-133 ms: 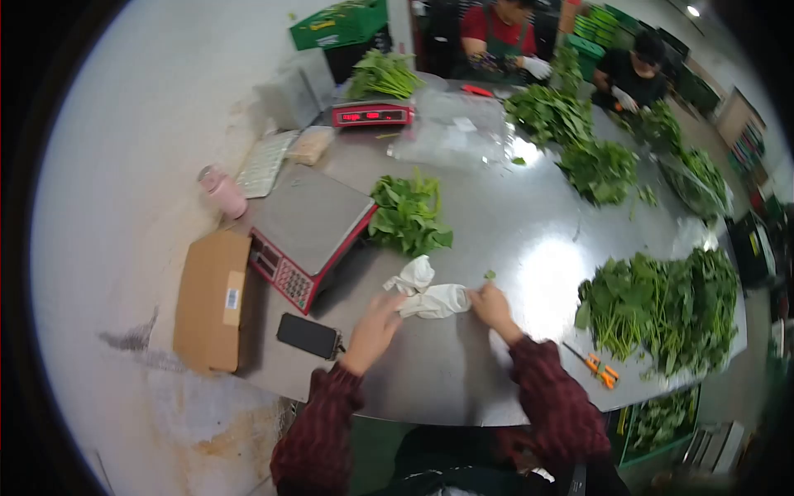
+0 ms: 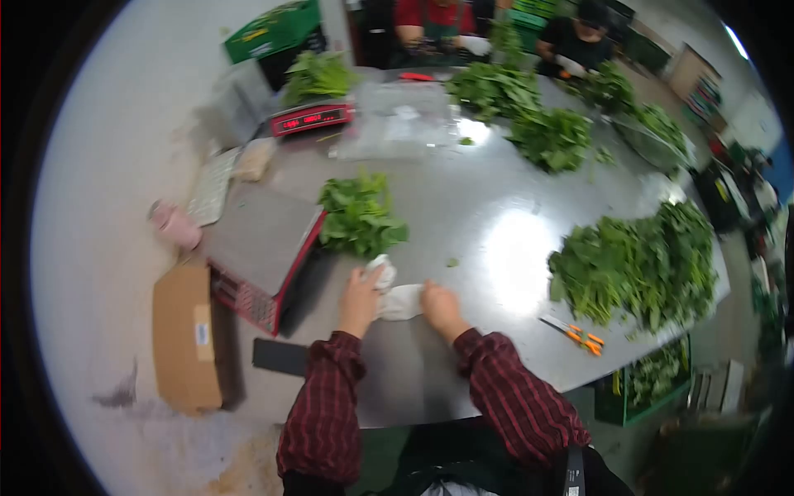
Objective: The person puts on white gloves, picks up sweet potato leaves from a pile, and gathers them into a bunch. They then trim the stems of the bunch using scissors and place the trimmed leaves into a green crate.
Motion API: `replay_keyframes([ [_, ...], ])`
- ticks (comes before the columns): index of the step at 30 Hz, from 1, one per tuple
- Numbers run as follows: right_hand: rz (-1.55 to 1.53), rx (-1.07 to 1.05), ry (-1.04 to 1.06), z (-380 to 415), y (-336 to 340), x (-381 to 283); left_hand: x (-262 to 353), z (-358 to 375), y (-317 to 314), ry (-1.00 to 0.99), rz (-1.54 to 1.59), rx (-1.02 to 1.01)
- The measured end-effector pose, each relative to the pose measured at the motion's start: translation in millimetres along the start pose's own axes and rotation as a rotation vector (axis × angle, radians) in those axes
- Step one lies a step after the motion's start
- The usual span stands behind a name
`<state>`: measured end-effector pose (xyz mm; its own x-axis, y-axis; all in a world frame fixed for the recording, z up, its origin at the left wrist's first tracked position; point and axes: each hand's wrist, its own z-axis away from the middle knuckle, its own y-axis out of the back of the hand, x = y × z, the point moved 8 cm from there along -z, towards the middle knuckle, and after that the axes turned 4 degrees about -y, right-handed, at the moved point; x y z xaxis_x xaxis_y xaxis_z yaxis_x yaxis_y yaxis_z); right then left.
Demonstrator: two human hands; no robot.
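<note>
Crumpled white cloth gloves lie on the metal table in front of me, bunched so that their fingers are hard to make out. My left hand is closed on their left part, with a bunched piece sticking up beside the fingertips. At the right end, my right hand grips the edge of the cloth. Just beyond them rests a bunch of leafy greens, beside a red scale. A dark phone lies flat by my left sleeve.
Orange-handled scissors and a large pile of greens are on the right. A cardboard box and pink bottle stand left. Across the table are a second scale, plastic bags and two people handling greens.
My left hand has moved from beside the white gloves onto them and closed. The right hand keeps its hold at the other end. The whole view has shifted as my head turned.
</note>
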<state>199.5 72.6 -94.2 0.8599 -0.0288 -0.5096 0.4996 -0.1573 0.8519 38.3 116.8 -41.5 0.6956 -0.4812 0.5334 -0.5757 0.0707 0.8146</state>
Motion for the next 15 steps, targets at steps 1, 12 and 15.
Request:
replay_keyframes([
  [1,-0.009,0.030,-0.011,22,10,0,-5,-2,-22,0.028,0.030,-0.058],
  [12,-0.578,0.382,-0.722,302,139,40,194,65,-34,-0.368,0.276,-0.124],
  [15,-0.630,0.537,-0.747,318,182,38,252,89,-70,-0.397,0.620,-0.512],
])
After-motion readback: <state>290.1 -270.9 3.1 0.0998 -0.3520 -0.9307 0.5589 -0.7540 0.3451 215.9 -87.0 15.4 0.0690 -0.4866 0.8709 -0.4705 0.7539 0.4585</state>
